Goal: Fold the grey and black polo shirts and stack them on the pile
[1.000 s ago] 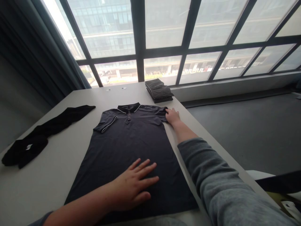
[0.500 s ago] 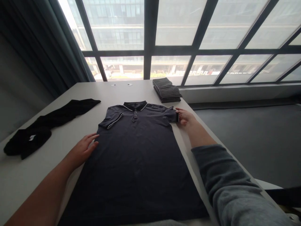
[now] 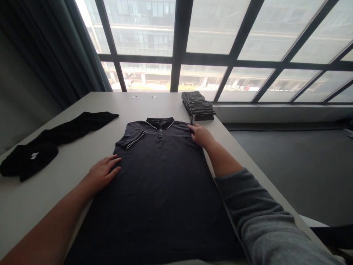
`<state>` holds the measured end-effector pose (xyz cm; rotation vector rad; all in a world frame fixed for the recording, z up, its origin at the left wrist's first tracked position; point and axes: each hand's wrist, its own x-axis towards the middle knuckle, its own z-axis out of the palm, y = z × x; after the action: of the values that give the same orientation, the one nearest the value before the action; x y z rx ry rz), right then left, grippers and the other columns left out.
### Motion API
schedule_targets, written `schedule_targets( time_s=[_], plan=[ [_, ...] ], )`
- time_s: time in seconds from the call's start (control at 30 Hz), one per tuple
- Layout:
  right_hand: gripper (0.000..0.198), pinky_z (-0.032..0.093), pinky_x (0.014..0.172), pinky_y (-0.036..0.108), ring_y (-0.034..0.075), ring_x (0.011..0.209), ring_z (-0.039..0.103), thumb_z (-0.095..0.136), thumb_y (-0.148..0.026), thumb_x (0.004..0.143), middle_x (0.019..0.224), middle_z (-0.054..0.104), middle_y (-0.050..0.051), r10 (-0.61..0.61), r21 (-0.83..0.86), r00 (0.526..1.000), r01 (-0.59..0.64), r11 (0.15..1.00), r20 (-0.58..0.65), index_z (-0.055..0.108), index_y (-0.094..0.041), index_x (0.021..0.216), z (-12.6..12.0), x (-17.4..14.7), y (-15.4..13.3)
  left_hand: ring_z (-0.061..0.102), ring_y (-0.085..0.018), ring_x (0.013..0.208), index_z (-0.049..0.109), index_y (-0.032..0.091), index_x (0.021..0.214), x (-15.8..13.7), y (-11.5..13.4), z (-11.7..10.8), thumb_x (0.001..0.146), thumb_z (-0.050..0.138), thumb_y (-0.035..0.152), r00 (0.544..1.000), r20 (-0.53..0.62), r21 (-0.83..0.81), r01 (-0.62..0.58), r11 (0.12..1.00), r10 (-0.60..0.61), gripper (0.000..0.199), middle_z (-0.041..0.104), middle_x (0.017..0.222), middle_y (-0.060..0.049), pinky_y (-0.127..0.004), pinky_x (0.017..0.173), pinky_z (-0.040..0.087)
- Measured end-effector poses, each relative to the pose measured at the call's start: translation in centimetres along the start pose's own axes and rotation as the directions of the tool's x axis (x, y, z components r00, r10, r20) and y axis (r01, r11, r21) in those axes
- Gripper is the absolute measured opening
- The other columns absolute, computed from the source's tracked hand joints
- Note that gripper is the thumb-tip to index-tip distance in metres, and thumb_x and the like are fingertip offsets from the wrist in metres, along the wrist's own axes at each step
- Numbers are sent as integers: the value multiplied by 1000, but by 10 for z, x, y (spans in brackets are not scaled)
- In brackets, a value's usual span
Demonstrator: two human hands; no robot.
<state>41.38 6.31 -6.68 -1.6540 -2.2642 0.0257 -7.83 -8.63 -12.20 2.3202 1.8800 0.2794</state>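
A dark grey polo shirt (image 3: 162, 184) lies spread face up, its black, white-edged collar at the far end. Its left-side sleeve is folded inward over the chest, with white trim showing. My right hand (image 3: 202, 135) grips the right-side sleeve near the shoulder and bends it inward; a bit of raised cloth stands above the fingers. My left hand (image 3: 104, 171) rests with fingers spread on the shirt's left edge, below the folded sleeve.
The white table (image 3: 68, 165) carries a crumpled black garment (image 3: 68, 129) at left and a folded striped garment (image 3: 199, 106) at the far right. Two round white fittings sit near the back edge. Windows and a dark curtain (image 3: 57, 48) stand beyond.
My right hand has moved left, carrying the right-side sleeve from stretched outward to bent in over the shoulder. My left hand has shifted slightly right onto the shirt's edge.
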Motion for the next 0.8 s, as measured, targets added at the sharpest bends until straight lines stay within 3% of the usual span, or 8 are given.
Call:
schedule_targets(
  time_s=[0.07, 0.13, 0.3, 0.43, 0.7, 0.8],
  plan=[
    [64, 49, 112, 34, 28, 131, 63, 67, -19, 91, 156, 58, 8, -149, -38, 968, 159, 987, 202, 59, -28, 154, 1, -5, -20, 51, -35, 145, 61, 23, 149, 0, 0, 2, 100, 34, 65, 1000, 1, 16, 0, 1000, 0, 71, 53, 160, -11, -55, 122, 40],
    [66, 48, 112, 35, 29, 134, 60, 71, -24, 91, 158, 57, 5, -204, -48, 923, 232, 971, 325, 57, -33, 155, 0, -10, -33, 50, -36, 146, 60, 23, 151, 0, -1, 2, 100, 34, 65, 1000, 10, 28, -3, 1000, 3, 71, 52, 161, -11, -55, 123, 40],
    [57, 49, 104, 35, 31, 123, 65, 72, -22, 90, 138, 69, 13, -120, -131, 964, 154, 979, 237, 65, -26, 146, -11, -18, -28, 49, -37, 147, 57, 24, 153, -1, -1, 1, 99, 36, 65, 999, 41, 51, 5, 999, -7, 72, 49, 164, -10, -56, 122, 39],
    [39, 51, 88, 33, 31, 101, 71, 76, -22, 85, 113, 77, 14, 23, -173, 942, 38, 984, 334, 76, -21, 124, -10, -16, -11, 48, -37, 148, 57, 23, 154, -1, 1, 1, 99, 36, 64, 999, 43, 55, 5, 998, -7, 72, 48, 165, -11, -57, 123, 38],
    [31, 49, 91, 29, 26, 107, 71, 59, -20, 96, 118, 78, 12, 14, -89, 992, -3, 996, 122, 78, -17, 120, 3, -10, -20, 49, -38, 147, 59, 23, 152, -1, 3, 0, 98, 38, 63, 1000, 26, 57, 3, 998, -4, 71, 50, 163, -12, -58, 121, 41],
    [30, 49, 86, 26, 22, 100, 73, 62, -31, 99, 111, 81, 7, -21, 52, 985, 12, 999, 173, 78, -20, 123, -3, -10, -17, 50, -37, 147, 59, 24, 151, 0, 4, -1, 97, 38, 64, 1000, 23, 57, 9, 998, -10, 70, 52, 162, -11, -56, 120, 42]
  ],
)
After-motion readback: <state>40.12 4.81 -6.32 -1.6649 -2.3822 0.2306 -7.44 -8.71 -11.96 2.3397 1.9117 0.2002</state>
